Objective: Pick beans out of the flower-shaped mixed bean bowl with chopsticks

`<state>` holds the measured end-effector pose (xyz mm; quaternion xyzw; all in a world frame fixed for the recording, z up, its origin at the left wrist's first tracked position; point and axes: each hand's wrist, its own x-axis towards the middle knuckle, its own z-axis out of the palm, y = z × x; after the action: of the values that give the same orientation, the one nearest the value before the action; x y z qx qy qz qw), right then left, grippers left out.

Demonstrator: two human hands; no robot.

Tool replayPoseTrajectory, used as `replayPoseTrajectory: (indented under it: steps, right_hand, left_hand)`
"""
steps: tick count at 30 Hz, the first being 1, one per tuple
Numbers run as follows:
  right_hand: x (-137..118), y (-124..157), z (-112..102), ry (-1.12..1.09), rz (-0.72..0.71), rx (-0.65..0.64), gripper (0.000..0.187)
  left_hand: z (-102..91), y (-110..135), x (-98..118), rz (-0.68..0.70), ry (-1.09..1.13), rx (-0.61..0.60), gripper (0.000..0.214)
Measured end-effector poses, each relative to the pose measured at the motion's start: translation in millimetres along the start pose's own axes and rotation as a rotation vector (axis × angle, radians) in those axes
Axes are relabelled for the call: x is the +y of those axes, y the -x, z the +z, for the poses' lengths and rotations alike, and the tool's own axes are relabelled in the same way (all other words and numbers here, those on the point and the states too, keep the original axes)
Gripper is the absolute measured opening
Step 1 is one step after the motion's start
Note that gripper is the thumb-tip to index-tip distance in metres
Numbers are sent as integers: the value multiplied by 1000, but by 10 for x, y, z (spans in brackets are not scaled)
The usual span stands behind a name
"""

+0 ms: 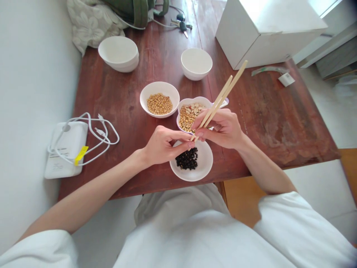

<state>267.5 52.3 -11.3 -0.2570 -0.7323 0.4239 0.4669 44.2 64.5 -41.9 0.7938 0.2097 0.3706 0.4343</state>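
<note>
A pair of pale wooden chopsticks (229, 87) slants up to the right, with my right hand (223, 128) closed around its lower part. My left hand (169, 144) pinches the lower tips between thumb and fingers. Both hands hover over a white bowl (205, 169) of black beans (187, 160). Just beyond lies a scalloped bowl (180, 106) with a purple rim, holding yellow beans and flat pale pieces; my right hand partly hides it. To its left is a white bowl (144, 105) of yellow soybeans (159, 104).
Farther back stand a white bowl (196, 64) and stacked white bowls (119, 54). A large white box (264, 41) occupies the back right. Keys (182, 26) lie near a green bag (131, 11). A white power bank (67, 149) with a coiled cable (111, 141) sits left, by the wall.
</note>
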Motion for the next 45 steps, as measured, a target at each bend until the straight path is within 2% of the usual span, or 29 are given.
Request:
replayPoseTrajectory:
  steps: [5, 10, 15, 27, 33, 41, 45]
  right_hand:
    - [57, 46, 22, -119, 68, 12, 28]
    - [60, 60, 16, -175, 73, -18, 14]
    - [60, 62, 23, -158, 138, -17, 15]
    - [67, 40, 28, 10, -35, -60, 7]
    - [67, 76, 25, 53, -96, -104, 8]
    - [10, 79, 38, 68, -123, -113, 3]
    - [-56, 60, -58, 78, -146, -125, 4]
  left_hand:
    - [-35, -17, 23, -13, -14, -54, 16]
    - [-46, -23, 35, -12, -25, -85, 16]
    - [-48, -21, 37, 1, -50, -106, 18]
    - [-52, 35, -50, 110, -180, -126, 20]
    - [-42, 41, -62, 154, -170, -131, 17]
    - [-41, 25, -52, 125, -84, -142, 17]
    - [-43, 31, -70, 147, -53, -131, 21]
